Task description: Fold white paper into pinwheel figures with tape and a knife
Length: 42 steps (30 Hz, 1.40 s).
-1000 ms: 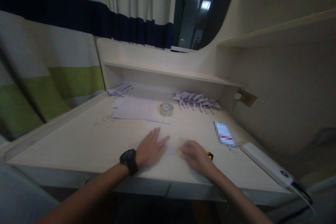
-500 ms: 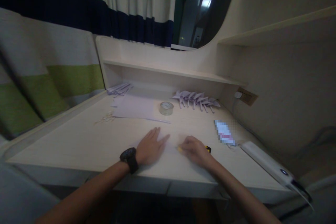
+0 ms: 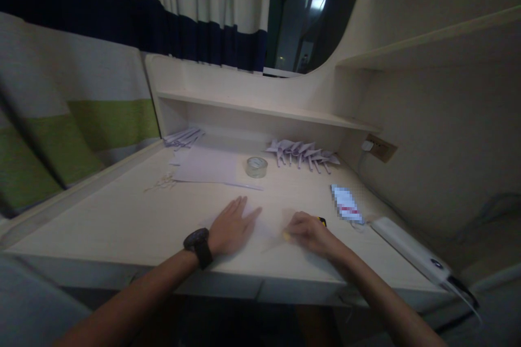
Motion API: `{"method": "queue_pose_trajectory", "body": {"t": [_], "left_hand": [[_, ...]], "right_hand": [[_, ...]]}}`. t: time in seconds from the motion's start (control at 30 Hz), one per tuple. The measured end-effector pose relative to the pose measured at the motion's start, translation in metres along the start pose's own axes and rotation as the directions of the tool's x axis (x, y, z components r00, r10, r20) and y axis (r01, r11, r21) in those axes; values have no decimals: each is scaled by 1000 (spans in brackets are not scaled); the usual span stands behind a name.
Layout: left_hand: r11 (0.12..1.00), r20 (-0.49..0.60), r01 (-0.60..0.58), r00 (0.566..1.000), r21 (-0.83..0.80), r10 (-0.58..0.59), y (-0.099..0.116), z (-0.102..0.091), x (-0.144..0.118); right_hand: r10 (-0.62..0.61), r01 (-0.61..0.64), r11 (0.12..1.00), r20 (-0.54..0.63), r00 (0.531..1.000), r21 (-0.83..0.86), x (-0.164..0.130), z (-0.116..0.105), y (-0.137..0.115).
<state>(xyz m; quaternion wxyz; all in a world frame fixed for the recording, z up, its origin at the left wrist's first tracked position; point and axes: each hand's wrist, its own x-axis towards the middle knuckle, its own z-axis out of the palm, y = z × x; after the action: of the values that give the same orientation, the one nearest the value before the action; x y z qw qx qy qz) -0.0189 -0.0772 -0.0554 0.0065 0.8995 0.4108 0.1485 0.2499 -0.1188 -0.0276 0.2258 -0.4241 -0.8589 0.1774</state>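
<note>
My left hand (image 3: 231,230) lies flat on the desk, fingers stretched out and thumb apart, with a dark watch (image 3: 198,246) on its wrist. A pale sheet of paper (image 3: 260,227), hard to tell from the desktop, seems to lie under and beside it. To its right, my right hand (image 3: 308,233) is closed around a yellow-and-black utility knife (image 3: 286,236). The knife's yellow front shows at the fingertips, a blurred thin blade pointing left, and its dark rear end sticks out behind the hand. Most of the handle is hidden by the fingers.
A clear tape roll (image 3: 256,167) stands beyond my hands, beside paper sheets (image 3: 207,165). Folded paper pinwheels (image 3: 301,153) line the back right, paper strips (image 3: 183,136) the back left. A phone (image 3: 345,204) and white power strip (image 3: 411,249) lie right; small pale bits (image 3: 163,180) left.
My right hand with the utility knife has shifted slightly right, away from my left hand. My left hand stays flat in about the same place.
</note>
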Motion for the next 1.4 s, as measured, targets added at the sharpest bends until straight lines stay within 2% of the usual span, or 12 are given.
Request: {"method": "queue_pose_trajectory", "body": {"t": [0.17, 0.27, 0.47, 0.6, 0.7, 0.87, 1.03, 1.13, 1.2, 1.27, 1.33, 1.4], "left_hand": [[999, -35, 30, 999, 11, -30, 3, 2, -1], [999, -65, 30, 997, 13, -30, 5, -1, -2], [997, -94, 64, 994, 37, -60, 4, -2, -2], [994, -71, 95, 993, 52, -91, 3, 2, -1], [994, -59, 95, 994, 53, -92, 4, 1, -1], [1000, -5, 22, 1000, 17, -22, 1, -4, 3], [998, 58, -41, 997, -52, 44, -11, -8, 17], [987, 8, -23, 1000, -158, 25, -17, -14, 30], [961, -29, 19, 999, -275, -28, -17, -20, 39], [897, -34, 79, 994, -434, -104, -14, -27, 48], [793, 42, 123, 992, -597, -122, -10, -34, 55], [702, 152, 137, 987, -699, -42, -6, -38, 58]], "right_hand": [[82, -95, 992, 155, 985, 81, -7, -25, 2], [140, -155, 985, 172, 975, 81, -10, -36, 12], [264, -259, 960, 42, 963, -111, -7, -43, 27], [335, -362, 885, -139, 932, -291, 2, -35, 30], [355, -424, 832, -242, 903, -358, 6, -26, 33], [344, -455, 773, -312, 886, -441, 5, -18, 33], [366, -503, 697, -350, 862, -511, 2, -17, 32], [305, -439, 733, -326, 895, -519, 1, -17, 31], [200, -338, 782, -303, 932, -524, 2, -17, 27], [79, -235, 814, -298, 951, -532, 5, -16, 20], [-27, -154, 827, -313, 950, -541, 9, -16, 10], [-112, -91, 831, -325, 939, -548, 13, -17, 0]]}}
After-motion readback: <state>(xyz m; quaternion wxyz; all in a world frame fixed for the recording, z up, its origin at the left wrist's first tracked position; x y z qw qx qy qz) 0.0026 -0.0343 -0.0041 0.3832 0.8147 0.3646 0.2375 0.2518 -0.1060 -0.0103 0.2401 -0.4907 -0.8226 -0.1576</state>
